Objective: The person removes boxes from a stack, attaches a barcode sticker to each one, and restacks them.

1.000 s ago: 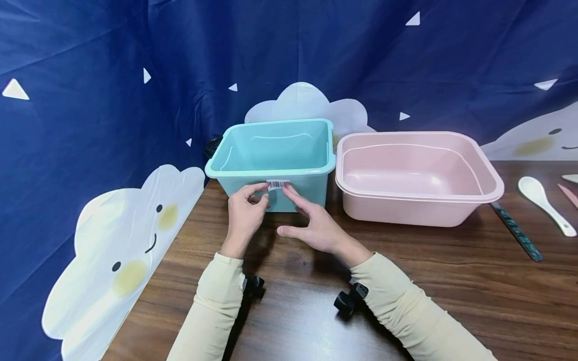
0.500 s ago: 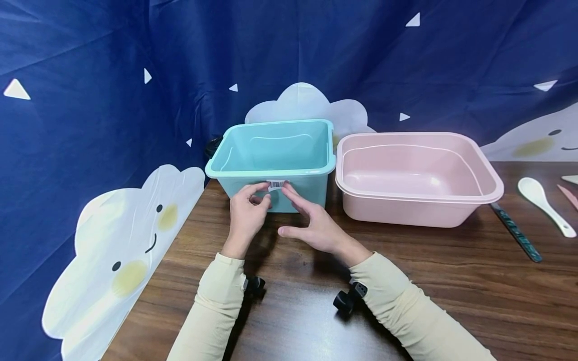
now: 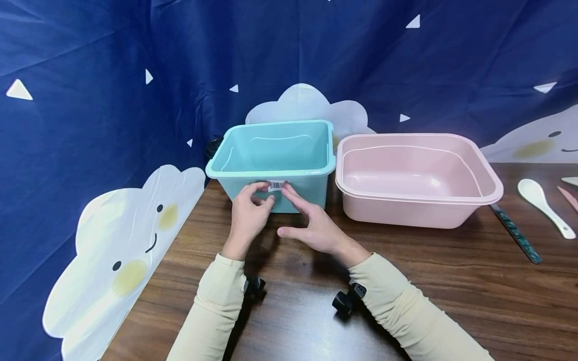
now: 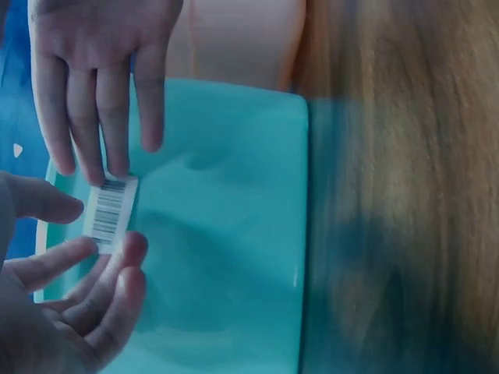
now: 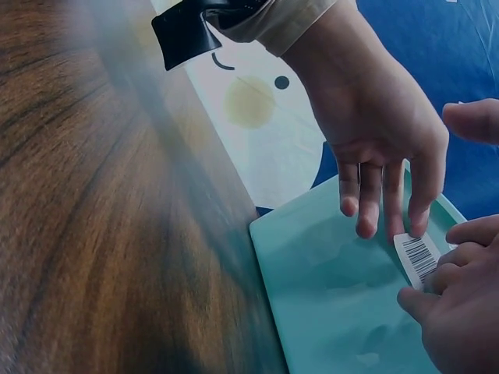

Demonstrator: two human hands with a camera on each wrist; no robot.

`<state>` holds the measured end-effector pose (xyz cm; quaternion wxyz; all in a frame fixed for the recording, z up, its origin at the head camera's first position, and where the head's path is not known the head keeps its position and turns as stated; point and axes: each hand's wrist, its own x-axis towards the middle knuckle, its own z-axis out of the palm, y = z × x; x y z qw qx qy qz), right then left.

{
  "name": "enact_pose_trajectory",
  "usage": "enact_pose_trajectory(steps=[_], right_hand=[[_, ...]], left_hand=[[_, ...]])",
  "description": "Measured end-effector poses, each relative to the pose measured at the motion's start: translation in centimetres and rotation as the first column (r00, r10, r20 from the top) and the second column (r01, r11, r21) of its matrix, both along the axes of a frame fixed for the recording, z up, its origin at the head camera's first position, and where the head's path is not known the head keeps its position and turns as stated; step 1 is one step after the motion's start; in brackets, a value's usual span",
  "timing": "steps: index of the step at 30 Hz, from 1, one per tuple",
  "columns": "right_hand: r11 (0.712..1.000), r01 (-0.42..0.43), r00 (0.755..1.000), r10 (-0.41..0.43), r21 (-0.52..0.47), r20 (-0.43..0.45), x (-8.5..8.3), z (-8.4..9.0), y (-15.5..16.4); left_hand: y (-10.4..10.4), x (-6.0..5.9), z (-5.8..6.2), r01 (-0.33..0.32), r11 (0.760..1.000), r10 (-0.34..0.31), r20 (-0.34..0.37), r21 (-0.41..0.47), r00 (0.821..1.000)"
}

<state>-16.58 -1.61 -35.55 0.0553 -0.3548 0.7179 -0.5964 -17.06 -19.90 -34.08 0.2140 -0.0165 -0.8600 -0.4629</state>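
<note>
A white barcode label (image 3: 276, 186) lies on the front wall of a turquoise plastic tub (image 3: 311, 188), just under the rim. My left hand (image 3: 249, 213) has its fingertips at the label's left end, with the thumb held apart from the index finger. At the other end, the straight fingers of my right hand (image 3: 318, 225) touch the label, and the right thumb is spread away. Seen from the left wrist, the label (image 4: 109, 212) sits between both sets of fingertips. The right wrist view shows the label (image 5: 418, 259) with its ends at the fingers too.
Right of the tub stands a pink plastic basin (image 3: 406, 213). Farther right lie a knife-like tool with a patterned teal handle (image 3: 519, 235), a white spoon (image 3: 544, 205) and a pink pointed item (image 3: 568, 198). A blue curtain (image 3: 180, 75) hangs behind the wooden table (image 3: 451, 281).
Both hands stay at the label almost unmoved. The left hand has shifted very slightly right, and the whole view has drifted down a little.
</note>
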Motion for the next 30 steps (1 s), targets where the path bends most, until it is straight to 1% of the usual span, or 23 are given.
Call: enact_pose_trajectory(steps=[5, 8, 11, 19, 22, 26, 28, 30], right_hand=[[1.000, 0.006, 1.000, -0.006, 0.009, -0.011, -0.1, -0.2, -0.1], [1.000, 0.007, 1.000, -0.007, 0.008, -0.019, -0.2, -0.3, -0.1], [1.000, 0.008, 1.000, -0.008, 0.007, -0.026, -0.2, -0.2, -0.1], [1.000, 0.010, 1.000, -0.010, 0.013, -0.023, 0.0, 0.0, 0.0], [1.000, 0.011, 1.000, -0.011, 0.020, -0.025, 0.0, -0.1, 0.0], [1.000, 0.009, 1.000, -0.008, 0.026, -0.019, 0.0, -0.1, 0.1], [1.000, 0.006, 1.000, -0.005, 0.026, -0.012, 0.0, -0.1, 0.1], [1.000, 0.004, 1.000, -0.004, 0.026, -0.009, 0.0, -0.1, 0.1]], left_hand=[[0.5, 0.4, 0.5, -0.013, 1.000, 0.012, 0.080, 0.018, 0.997], [0.8, 0.6, 0.8, -0.009, 0.999, 0.002, 0.128, 0.053, 0.992], [1.0, 0.7, 1.1, 0.005, 0.995, -0.022, 0.167, 0.099, 0.986], [1.5, 0.8, 1.4, -0.008, 0.990, -0.024, 0.224, 0.139, 0.974], [1.6, 0.9, 1.7, 0.006, 0.981, -0.055, 0.248, 0.193, 0.967], [1.7, 1.0, 2.1, 0.037, 0.955, -0.121, 0.271, 0.294, 0.955], [1.7, 1.1, 2.3, 0.047, 0.944, -0.142, 0.273, 0.326, 0.951], [1.7, 1.2, 2.4, 0.052, 0.940, -0.150, 0.271, 0.337, 0.951]])
